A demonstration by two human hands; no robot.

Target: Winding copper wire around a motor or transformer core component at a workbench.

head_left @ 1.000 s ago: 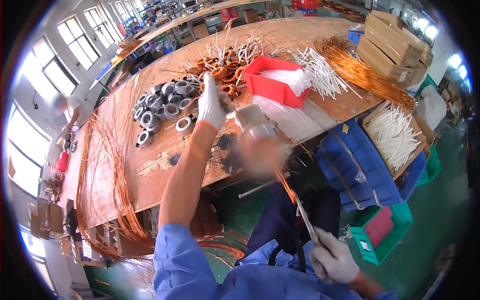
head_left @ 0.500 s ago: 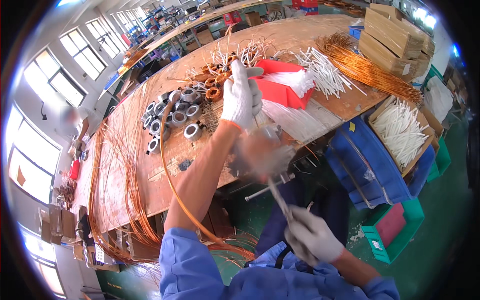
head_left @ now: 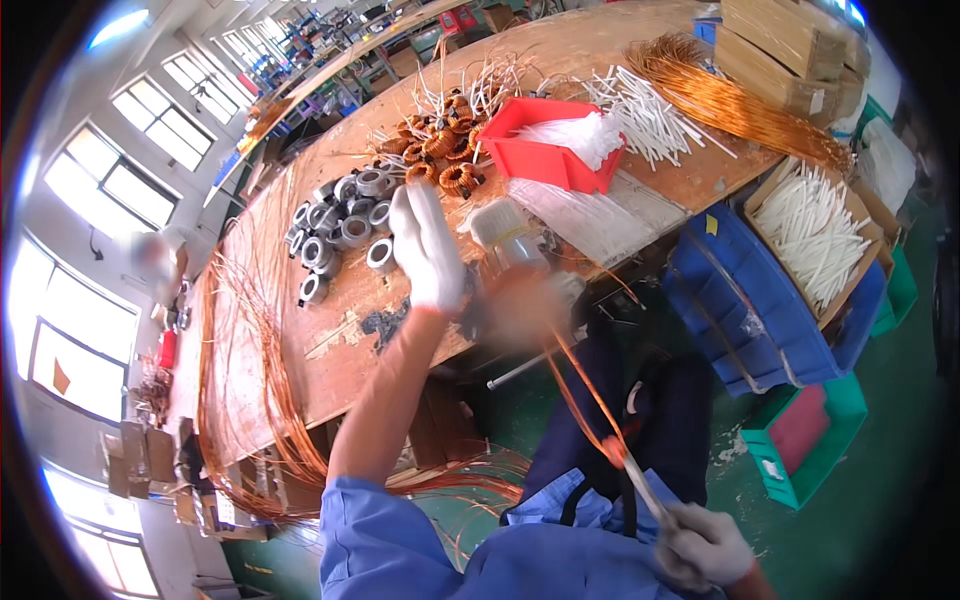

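My left hand (head_left: 428,245), in a white glove, is raised over the near edge of the wooden table (head_left: 300,370), its back toward me. I cannot see what its fingers hold. Right beside its wrist is a blurred object (head_left: 520,300). Thin copper wire (head_left: 585,390) runs taut from that object down to a white tube (head_left: 640,485). My gloved right hand (head_left: 705,545) grips the tube low at the right. Grey ring cores (head_left: 340,225) and copper-wound coils (head_left: 440,150) lie on the table just beyond my left hand.
A red tray (head_left: 545,160) of white sleeves, loose white tubes (head_left: 650,105), a copper wire bundle (head_left: 740,105) and cardboard boxes (head_left: 790,40) fill the table's far side. Blue bins (head_left: 760,310) and a green crate (head_left: 830,440) stand on the floor at right. Copper wire loops (head_left: 240,400) hang at left.
My left hand has come down from over the coils toward the table's near edge. My right hand has moved lower and further right, and the wire now runs straight.
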